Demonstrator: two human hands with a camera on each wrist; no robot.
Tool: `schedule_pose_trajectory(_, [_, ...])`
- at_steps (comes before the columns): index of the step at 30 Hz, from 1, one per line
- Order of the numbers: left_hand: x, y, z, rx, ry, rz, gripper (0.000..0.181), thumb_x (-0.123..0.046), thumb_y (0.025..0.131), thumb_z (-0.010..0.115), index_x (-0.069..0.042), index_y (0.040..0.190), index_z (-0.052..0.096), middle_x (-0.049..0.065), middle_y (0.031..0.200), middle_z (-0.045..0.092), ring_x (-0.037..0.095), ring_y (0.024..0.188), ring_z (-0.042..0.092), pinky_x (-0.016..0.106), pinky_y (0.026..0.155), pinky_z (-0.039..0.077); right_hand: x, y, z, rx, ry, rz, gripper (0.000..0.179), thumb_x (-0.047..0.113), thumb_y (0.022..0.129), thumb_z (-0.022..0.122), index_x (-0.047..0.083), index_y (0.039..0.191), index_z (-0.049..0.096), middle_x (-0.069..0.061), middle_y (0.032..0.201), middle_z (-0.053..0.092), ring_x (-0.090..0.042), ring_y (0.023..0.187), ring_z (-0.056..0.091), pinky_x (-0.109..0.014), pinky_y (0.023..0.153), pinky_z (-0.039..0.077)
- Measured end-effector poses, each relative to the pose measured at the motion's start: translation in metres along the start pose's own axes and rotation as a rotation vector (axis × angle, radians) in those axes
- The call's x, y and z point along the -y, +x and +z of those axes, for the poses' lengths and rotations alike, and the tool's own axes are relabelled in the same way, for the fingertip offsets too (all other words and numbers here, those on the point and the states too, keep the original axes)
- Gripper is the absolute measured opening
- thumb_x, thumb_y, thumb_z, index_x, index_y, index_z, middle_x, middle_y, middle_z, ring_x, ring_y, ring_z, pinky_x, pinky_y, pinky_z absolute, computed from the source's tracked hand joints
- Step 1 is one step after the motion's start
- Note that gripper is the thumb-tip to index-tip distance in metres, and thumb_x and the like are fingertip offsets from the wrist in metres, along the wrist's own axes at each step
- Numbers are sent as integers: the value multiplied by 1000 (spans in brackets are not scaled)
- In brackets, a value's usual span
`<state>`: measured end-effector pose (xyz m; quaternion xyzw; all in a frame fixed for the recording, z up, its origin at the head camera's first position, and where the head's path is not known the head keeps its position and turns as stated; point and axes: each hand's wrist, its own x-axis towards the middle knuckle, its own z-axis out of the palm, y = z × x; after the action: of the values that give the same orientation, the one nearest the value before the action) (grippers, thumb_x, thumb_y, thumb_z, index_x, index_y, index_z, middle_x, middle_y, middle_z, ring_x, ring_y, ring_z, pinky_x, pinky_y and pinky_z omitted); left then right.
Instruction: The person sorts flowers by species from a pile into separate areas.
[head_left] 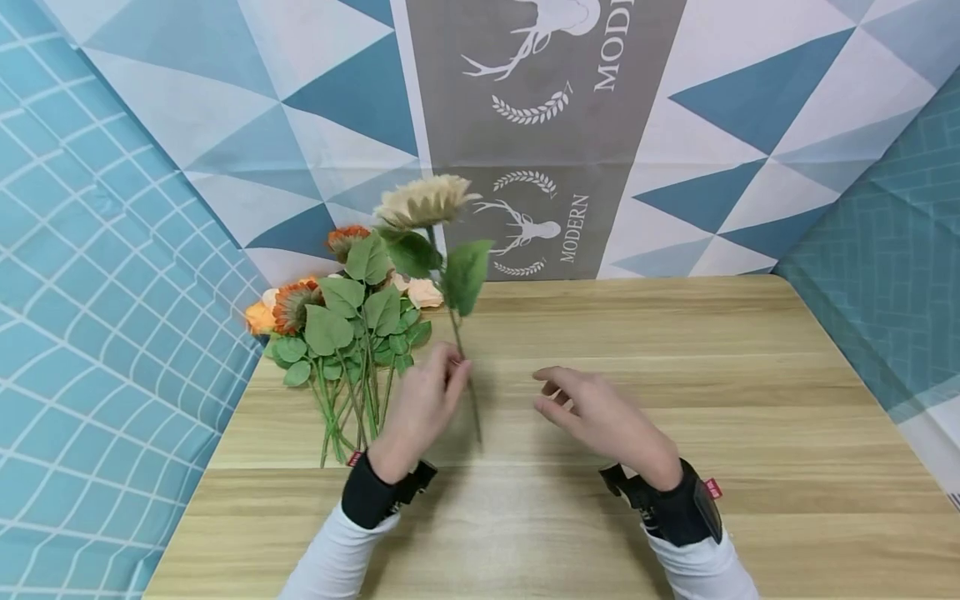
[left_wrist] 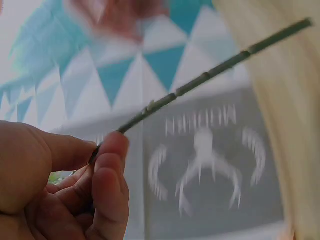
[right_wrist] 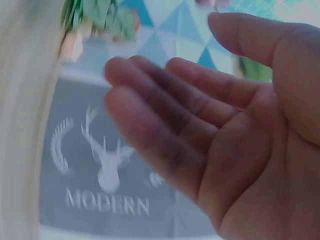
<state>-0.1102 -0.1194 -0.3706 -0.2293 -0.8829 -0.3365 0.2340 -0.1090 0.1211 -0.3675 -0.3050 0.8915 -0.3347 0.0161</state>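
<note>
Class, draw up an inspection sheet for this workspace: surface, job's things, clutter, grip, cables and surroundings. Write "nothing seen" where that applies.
Surface: table with a light wood-grain top.
Job's things: cream flower held up, head at the top, leaves on its stem; bunch of flowers at the table's far left, orange and peach heads towards the wall, stems towards the person.
Clutter: nothing seen.
Grip: left hand pinches the cream flower's stem; right hand holds nothing, fingers slightly bent.
Cables: nothing seen.
Surroundings: grey deer-and-"MODERN" panel between blue-and-white triangles behind; blue grid-patterned covering at left.
</note>
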Motion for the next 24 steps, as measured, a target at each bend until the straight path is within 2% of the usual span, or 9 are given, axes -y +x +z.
schedule_pose_trajectory(3, [-14,-3,16,75,-114,27,6,-4,88,59,-4,89,53,4,66,64,4,50,49,20,40,44,6,4,10,20,78,-70,33,27,91,58,8,117,57,1,91,67,-5,79,58,-32,66,54])
schedule_pose_trajectory(6, [-22,-6,27,130,-174,35,5,-6,89,58,-6,88,53,3,71,67,3,57,54,22,45,46,9,7,21,7,86,-130,21,21,89,61,8,105,61,1,82,65,-4,70,56,-29,60,53])
schedule_pose_trajectory(9, [-24,-9,32,171,-197,48,5,-8,90,57,-6,92,53,3,76,68,3,63,57,23,49,49,8,9,27,-30,89,-123,7,14,88,61,9,92,62,1,72,62,-4,59,51,-26,49,49])
schedule_pose_trajectory(14, [-17,-8,26,226,-150,41,11,-15,93,55,-6,100,55,1,78,67,4,65,56,25,53,50,-3,9,22,-48,125,12,6,6,89,58,7,89,63,0,65,58,-4,51,48,-24,42,43])
schedule_pose_trajectory(17, [-10,-5,17,233,-83,21,12,-16,93,53,-7,100,57,-1,74,64,4,62,53,25,51,49,-16,6,10,-103,123,71,7,1,88,55,3,87,62,-4,63,56,-7,49,50,-26,40,44])
schedule_pose_trajectory(21, [4,-1,3,179,39,9,10,-13,92,53,-6,96,58,-1,67,61,4,52,49,24,44,44,-38,-5,-15,-182,74,179,9,-2,86,52,-5,89,61,-14,68,62,-12,50,55,-31,43,48])
schedule_pose_trajectory(24, [16,1,-8,120,134,-17,10,-13,92,53,-6,92,60,1,64,62,4,46,47,25,39,41,-54,-20,-41,-171,30,344,15,1,89,48,-8,96,58,-20,76,63,-16,55,58,-34,49,50])
